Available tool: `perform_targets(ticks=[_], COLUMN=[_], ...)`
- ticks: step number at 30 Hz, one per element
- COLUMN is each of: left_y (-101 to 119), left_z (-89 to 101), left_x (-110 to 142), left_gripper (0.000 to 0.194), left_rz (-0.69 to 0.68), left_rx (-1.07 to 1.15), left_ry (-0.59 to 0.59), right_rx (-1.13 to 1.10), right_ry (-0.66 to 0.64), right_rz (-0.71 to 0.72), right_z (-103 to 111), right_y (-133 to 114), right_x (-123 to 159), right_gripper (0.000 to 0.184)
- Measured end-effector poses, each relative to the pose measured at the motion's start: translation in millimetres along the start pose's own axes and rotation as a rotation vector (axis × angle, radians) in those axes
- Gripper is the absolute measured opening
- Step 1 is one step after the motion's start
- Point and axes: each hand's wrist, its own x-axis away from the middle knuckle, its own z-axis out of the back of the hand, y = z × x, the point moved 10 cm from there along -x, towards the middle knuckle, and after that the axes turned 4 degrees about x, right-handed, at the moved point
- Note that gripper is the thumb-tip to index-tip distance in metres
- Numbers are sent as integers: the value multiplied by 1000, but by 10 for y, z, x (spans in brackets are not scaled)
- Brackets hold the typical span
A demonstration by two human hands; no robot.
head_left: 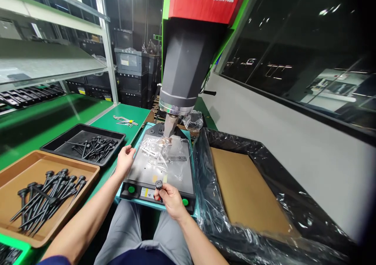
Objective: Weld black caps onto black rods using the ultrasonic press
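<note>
My right hand (172, 200) is closed around a black part with a round knob-like head (159, 184), held over the front edge of the press base (138, 175). The part's lower end is hidden from view. My left hand (125, 161) hovers by the left edge of that base, its fingers loosely curled and apart, with nothing visible in them. On the base plate, beneath the press tool (170, 125), a metal fixture (176, 158) lies partly covered by clear plastic film (157, 145).
At left, a brown tray (91, 170) and a black tray (47, 145) hold several black knob-headed rods. Pliers (126, 121) lie on the green table (129, 110). A plastic-lined box (202, 171) with cardboard (243, 186) stands at right. Green buttons (131, 189) flank the base front.
</note>
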Motion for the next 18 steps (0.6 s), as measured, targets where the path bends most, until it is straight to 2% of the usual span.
perform_targets(ticks=[1,2,4,5,7,9,11,13,16,18], left_y=[65,126,77,20,-42,-43,42,233,667,937], left_z=[-21,-126,-422,-486,-454,-279,15,459,1381,1956], left_x=[186,403,929,1169,1487,1610,1608,1536,1398,1300], left_gripper=[45,40,41,44,39,30,26,28,33,33], left_rz=[-60,-129,-133,-107,-106,-126,-157,-197,-273,-316], left_rx=[-2,-23,-49,-48,-38,-21,-31,-79,-223,-386], left_ry=[-41,-164,-516,-615,-638,-541,-424,-283,38,258], right_rx=[5,16,45,61,96,144,195,223,209,192], right_ry=[4,9,10,3,-36,-102,-155,-165,-138,-135], right_rz=[0,-2,-6,-7,-14,-31,-59,-129,-249,-273], right_z=[-10,-26,-88,-139,-288,-473,-617,-666,-621,-597], right_y=[-6,-13,-31,-40,-43,-15,51,175,381,449], right_x=[-12,-23,-40,-44,-40,-15,20,54,103,131], right_gripper=[30,31,32,33,33,32,34,39,46,47])
